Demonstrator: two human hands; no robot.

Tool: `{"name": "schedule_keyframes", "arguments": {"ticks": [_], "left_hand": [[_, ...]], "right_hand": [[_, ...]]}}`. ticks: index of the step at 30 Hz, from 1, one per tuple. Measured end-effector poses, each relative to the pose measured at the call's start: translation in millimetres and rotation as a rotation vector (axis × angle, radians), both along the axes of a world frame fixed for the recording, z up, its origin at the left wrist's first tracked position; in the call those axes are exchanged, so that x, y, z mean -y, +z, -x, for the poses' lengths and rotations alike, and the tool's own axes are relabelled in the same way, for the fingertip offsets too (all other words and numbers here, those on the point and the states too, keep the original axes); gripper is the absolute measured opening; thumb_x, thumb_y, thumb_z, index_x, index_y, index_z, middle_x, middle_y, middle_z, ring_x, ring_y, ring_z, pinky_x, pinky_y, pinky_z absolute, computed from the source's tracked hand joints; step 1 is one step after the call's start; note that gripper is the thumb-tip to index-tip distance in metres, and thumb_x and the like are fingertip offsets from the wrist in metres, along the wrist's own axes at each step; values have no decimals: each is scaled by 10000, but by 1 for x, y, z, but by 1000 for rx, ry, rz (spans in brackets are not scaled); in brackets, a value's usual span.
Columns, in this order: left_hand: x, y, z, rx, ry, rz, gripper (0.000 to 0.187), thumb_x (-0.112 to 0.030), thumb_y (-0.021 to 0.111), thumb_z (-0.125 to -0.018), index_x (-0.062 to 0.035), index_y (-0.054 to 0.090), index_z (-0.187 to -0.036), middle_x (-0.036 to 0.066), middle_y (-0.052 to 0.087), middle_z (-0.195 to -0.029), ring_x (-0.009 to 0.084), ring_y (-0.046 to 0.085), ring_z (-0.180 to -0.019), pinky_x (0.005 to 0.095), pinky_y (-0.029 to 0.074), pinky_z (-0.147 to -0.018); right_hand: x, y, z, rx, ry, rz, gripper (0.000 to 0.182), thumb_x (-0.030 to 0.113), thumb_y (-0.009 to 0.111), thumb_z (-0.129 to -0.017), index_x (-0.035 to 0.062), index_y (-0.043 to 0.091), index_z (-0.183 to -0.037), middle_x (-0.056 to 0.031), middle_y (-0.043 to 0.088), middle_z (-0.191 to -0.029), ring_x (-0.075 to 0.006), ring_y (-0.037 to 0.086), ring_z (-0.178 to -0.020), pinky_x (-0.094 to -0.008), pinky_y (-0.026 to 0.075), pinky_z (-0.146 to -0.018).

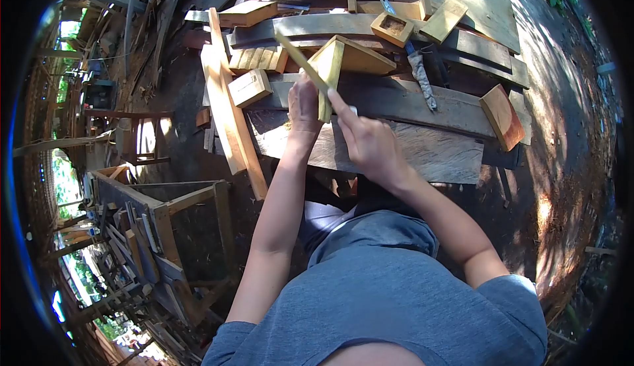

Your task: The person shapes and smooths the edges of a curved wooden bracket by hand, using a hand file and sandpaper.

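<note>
A pale wooden triangular piece (347,55) stands on a pile of grey planks (422,148) in front of me. My left hand (304,105) presses against its lower upright edge and steadies it. My right hand (370,143) is closed, index finger stretched forward, on a thin yellowish strip (298,57). The strip slants up and to the left across the face of the wooden piece. I cannot tell whether it is a ruler, a file or a slat.
Offcuts lie about: a block (249,87), a small hollowed box (391,28), an orange wedge (502,116), a long plank (228,118). A wrapped-handle tool (420,75) rests on the boards. A wooden frame (165,201) and a stool (135,135) stand to the left.
</note>
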State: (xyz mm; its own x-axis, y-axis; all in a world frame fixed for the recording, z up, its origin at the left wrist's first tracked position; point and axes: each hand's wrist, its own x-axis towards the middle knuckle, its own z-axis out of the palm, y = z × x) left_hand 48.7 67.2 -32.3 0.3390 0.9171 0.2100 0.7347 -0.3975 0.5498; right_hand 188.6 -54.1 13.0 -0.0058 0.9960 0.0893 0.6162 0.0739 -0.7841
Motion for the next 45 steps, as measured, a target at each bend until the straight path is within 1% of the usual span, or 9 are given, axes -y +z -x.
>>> {"name": "schedule_keyframes", "arguments": {"ticks": [14,15,21,24,27,34,38,41,45], "left_hand": [[-2,-8,7,59,-129,-186,163,-80,674,-830,14,666,-963,219,681,-954,413,691,-901,467,549,-742],[0,-6,3,70,-117,-146,190,-81,680,-824,17,662,-985,220,678,-957,420,686,-908,469,549,-753],[-5,-2,2,32,-106,-144,263,-102,706,-817,8,661,-1052,222,675,-972,425,681,-922,474,548,-764],[0,-6,7,95,-143,-109,194,-111,692,-848,-7,664,-1009,214,677,-965,416,688,-891,477,547,-746],[-2,-6,2,-6,-102,-107,164,-89,659,-871,-16,663,-1018,202,682,-993,411,691,-874,471,555,-748],[4,2,-1,-56,-117,-273,404,-123,703,-855,41,611,-1212,227,668,-1131,436,649,-1044,483,540,-878],[21,18,-6,110,-137,-236,414,-205,735,-867,34,619,-1184,226,679,-1069,437,681,-968,496,559,-809],[9,17,-3,41,-168,-263,275,-148,695,-862,2,643,-1085,213,666,-911,442,680,-842,488,557,-719],[6,14,0,137,-159,-170,191,-134,698,-858,-6,618,-974,208,642,-841,439,676,-803,495,544,-677]], "right_hand": [[-13,-8,-8,-142,-39,-45,456,162,481,-1043,154,495,-1499,-312,674,-1014,-459,679,-930,-541,556,-815],[-37,-27,-13,-153,-83,-157,475,225,462,-1041,164,465,-1512,-301,667,-765,-483,682,-714,-599,550,-670],[-41,-26,-8,-144,-139,-129,484,233,442,-1050,163,447,-1529,-287,668,-739,-465,692,-720,-603,548,-695],[-2,-25,0,-218,-72,-118,489,223,447,-1045,201,449,-1533,-312,665,-771,-467,693,-735,-598,549,-712],[-55,-24,-17,-246,-163,-26,466,188,481,-1043,172,478,-1509,-299,673,-1078,-490,659,-956,-555,546,-814],[-81,-43,-24,-295,-174,-142,454,229,467,-1057,172,483,-1507,-310,678,-1071,-498,648,-988,-554,543,-840],[-70,-34,-21,-251,-203,-3,470,221,467,-1058,182,458,-1526,-311,680,-1056,-496,650,-986,-576,535,-845],[-27,-30,-5,-163,-150,-131,508,242,459,-1052,184,413,-1554,-299,670,-752,-471,692,-715,-601,560,-666],[-2,-22,-3,-247,-87,-70,498,198,461,-1043,185,437,-1540,-309,667,-890,-470,681,-828,-582,551,-745]]}}
